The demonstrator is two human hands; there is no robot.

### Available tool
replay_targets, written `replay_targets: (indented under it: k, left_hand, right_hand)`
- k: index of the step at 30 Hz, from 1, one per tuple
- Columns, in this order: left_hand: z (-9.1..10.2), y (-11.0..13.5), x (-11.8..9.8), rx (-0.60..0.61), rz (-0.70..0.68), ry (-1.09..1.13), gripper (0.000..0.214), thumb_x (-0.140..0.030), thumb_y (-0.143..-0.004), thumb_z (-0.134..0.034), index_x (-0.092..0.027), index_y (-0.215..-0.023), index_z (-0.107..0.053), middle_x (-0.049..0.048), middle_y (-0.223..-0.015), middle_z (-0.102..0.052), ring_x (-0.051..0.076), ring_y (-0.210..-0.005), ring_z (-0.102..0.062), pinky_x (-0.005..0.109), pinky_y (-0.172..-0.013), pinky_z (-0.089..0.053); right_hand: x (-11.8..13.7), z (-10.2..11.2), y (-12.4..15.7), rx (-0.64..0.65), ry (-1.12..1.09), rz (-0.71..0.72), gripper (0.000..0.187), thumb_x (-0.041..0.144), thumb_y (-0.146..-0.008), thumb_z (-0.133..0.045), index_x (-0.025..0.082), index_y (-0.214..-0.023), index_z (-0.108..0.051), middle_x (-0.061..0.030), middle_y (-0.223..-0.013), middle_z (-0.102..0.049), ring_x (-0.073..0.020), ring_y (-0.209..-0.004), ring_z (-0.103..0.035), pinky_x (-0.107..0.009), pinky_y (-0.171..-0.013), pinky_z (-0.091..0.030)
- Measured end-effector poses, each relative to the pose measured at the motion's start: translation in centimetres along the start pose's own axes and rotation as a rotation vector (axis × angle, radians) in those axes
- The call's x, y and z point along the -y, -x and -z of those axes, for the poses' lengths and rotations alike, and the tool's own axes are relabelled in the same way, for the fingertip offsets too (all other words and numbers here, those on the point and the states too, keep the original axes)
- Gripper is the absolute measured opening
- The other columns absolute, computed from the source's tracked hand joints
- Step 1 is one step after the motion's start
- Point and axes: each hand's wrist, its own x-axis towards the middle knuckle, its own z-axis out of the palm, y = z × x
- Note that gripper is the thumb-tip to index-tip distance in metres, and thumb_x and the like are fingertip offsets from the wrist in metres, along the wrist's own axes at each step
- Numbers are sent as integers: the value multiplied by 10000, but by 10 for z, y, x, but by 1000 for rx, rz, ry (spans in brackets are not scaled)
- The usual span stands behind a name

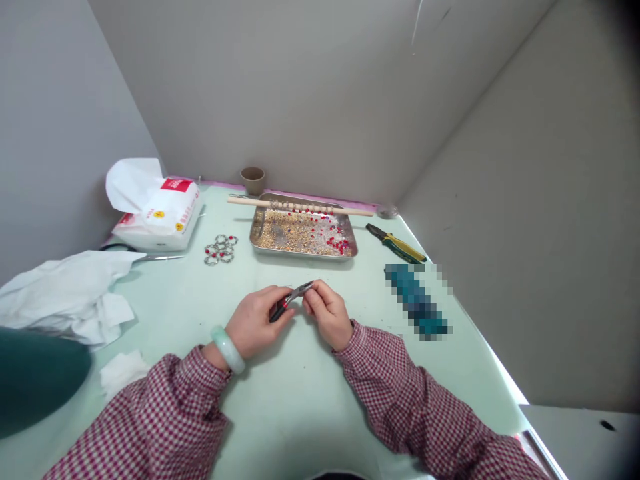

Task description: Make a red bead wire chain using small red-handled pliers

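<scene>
My left hand (255,320) is closed around the red handles of small pliers (293,298), whose jaws point right toward my right hand. My right hand (327,313) is pinched shut just at the plier tips on something too small to make out. Both hands rest over the pale green table (280,400) in front of a metal tray (260,227) holding gold and red beads. A pale green bangle (227,348) circles my left wrist.
A wooden stick (240,200) strung with beads lies across the tray's back edge, a small cup (253,179) behind it. A cluster of beaded rings (220,249), scissors (155,257), a tissue pack (160,213) and white cloth (65,293) sit left. Yellow-handled pliers (397,245) lie right.
</scene>
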Motion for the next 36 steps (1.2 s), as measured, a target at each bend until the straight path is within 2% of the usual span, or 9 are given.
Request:
replay_targets:
  k: [6,9,16,20,28,31,34,36]
  left_hand:
    - [0,0,2,-19,-34,35,217,-227,-863,-523,-146,-1034,-628,61,-924,-667,179,-810,-606,285,-730,-455]
    - [2,1,1,0,-31,52,205,-226,-865,-520,-154,-1012,-642,54,-927,-677,168,-789,-603,274,-716,-448]
    - [11,-2,-4,161,39,186,196,-261,-849,-545,-154,-962,-664,9,-789,-660,136,-683,-550,237,-641,-411]
    - [13,-2,-6,156,39,179,171,-247,-844,-539,-138,-889,-662,-7,-707,-607,117,-625,-487,222,-593,-368]
    - [16,-4,-4,250,31,258,214,-283,-839,-547,-130,-933,-662,-3,-715,-592,113,-619,-458,224,-590,-360]
    - [15,-3,-3,223,51,263,243,-308,-846,-543,-130,-964,-660,-3,-713,-581,116,-621,-458,226,-589,-364]
    - [13,-2,-5,171,47,235,222,-320,-854,-544,-142,-934,-649,-3,-724,-580,120,-635,-470,230,-604,-372]
    - [11,-2,-6,131,33,192,187,-311,-854,-548,-149,-881,-638,-10,-706,-568,119,-628,-466,231,-600,-366]
  right_hand:
    - [3,1,0,19,-7,-24,217,320,-944,-448,175,-815,-548,45,-587,-458,-81,-509,-382,-228,-509,-325]
    - [2,2,0,37,-58,-59,223,339,-932,-468,170,-832,-573,47,-570,-455,-76,-487,-366,-224,-478,-300]
    - [1,8,-1,165,-377,-244,236,375,-864,-558,153,-801,-609,66,-497,-426,-57,-413,-299,-216,-415,-205]
    - [3,11,-2,170,-412,-258,223,361,-843,-584,150,-779,-619,62,-496,-446,-53,-410,-309,-210,-413,-201]
    - [2,18,-3,369,-602,-435,241,385,-807,-614,149,-778,-579,99,-412,-384,-38,-334,-199,-195,-350,-132]
    - [4,13,-2,300,-538,-394,244,396,-858,-556,157,-812,-561,99,-439,-385,-38,-343,-201,-193,-357,-150]
    - [5,8,0,142,-319,-232,204,371,-892,-534,168,-907,-543,79,-517,-432,-56,-414,-302,-197,-403,-214]
    - [5,6,1,96,-221,-165,199,358,-906,-519,178,-990,-527,80,-531,-424,-68,-446,-334,-204,-429,-247]
